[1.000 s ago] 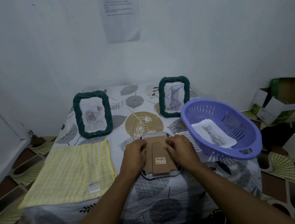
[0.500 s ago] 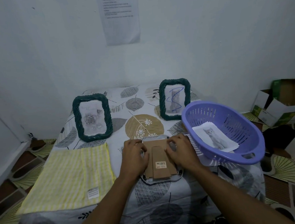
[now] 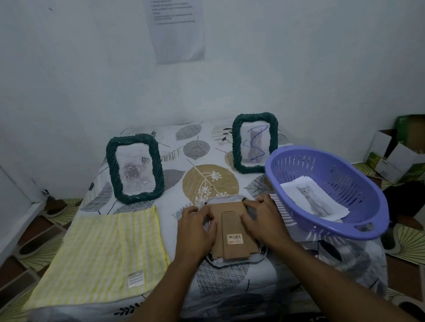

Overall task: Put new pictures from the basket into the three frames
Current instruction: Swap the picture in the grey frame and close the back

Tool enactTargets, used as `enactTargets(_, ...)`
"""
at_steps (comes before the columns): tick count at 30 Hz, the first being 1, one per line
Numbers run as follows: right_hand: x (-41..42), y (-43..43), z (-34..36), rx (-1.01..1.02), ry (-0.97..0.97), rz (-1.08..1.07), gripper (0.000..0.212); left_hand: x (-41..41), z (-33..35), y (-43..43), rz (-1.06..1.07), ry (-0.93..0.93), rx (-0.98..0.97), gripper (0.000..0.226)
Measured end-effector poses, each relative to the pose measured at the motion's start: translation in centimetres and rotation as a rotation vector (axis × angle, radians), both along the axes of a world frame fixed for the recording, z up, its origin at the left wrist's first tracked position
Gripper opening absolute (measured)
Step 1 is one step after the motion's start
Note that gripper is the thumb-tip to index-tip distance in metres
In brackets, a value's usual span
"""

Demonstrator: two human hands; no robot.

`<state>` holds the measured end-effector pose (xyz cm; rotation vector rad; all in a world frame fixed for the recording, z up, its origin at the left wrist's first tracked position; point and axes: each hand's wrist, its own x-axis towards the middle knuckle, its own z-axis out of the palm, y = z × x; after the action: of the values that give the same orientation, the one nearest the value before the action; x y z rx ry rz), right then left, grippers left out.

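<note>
A picture frame [image 3: 234, 238] lies face down in the middle of the table, brown cardboard back and stand up, a barcode sticker near its front. My left hand [image 3: 196, 229] rests on its left side, my right hand [image 3: 261, 219] on its right side, fingers bent onto the backing near the top corners. Two green braided frames stand behind: the left frame [image 3: 134, 170] shows a rose picture, the right frame [image 3: 255, 142] a cat picture with blue scribble. The purple basket [image 3: 363, 221] at the right holds cat pictures [image 3: 313, 200].
A yellow striped cloth [image 3: 96, 253] lies flat on the table's left part. The table with its leaf-print cover [image 3: 208, 181] stands against a white wall. Cardboard boxes [image 3: 409, 150] sit on the floor to the right. A printed sheet [image 3: 176, 24] hangs on the wall.
Both hands stay on the face-down frame; their fingers have shifted slightly along the backing's upper edge. The view has tilted a little.
</note>
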<state>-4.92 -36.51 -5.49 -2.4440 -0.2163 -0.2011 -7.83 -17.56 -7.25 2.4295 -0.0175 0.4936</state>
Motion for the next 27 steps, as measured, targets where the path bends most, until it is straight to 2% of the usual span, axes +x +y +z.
enactTargets(7, 0.3, -0.2, -0.1, 0.013, 0.015, 0.006, 0.046, 0.2, -0.5, 0.2, -0.004, 0.009, -0.045, 0.012)
enactTargets(12, -0.1, -0.4, 0.7, 0.002, -0.024, 0.044, 0.035, -0.3, 0.8, 0.2, -0.041, -0.047, -0.08, 0.013)
enactTargets(20, -5.4, -1.9, 0.9, -0.022, -0.078, 0.068, 0.027, -4.9, 1.2, 0.1, -0.079, -0.026, -0.005, 0.007)
enactTargets(24, -8.5, -2.8, 0.2, -0.055, -0.119, 0.001, 0.019, -8.4, 0.8, -0.3, -0.052, -0.045, -0.067, 0.015)
enactTargets(27, -10.0, -2.9, -0.5, -0.068, -0.129, -0.031, 0.013, -9.6, 1.0, -0.6, -0.012, 0.012, -0.084, 0.04)
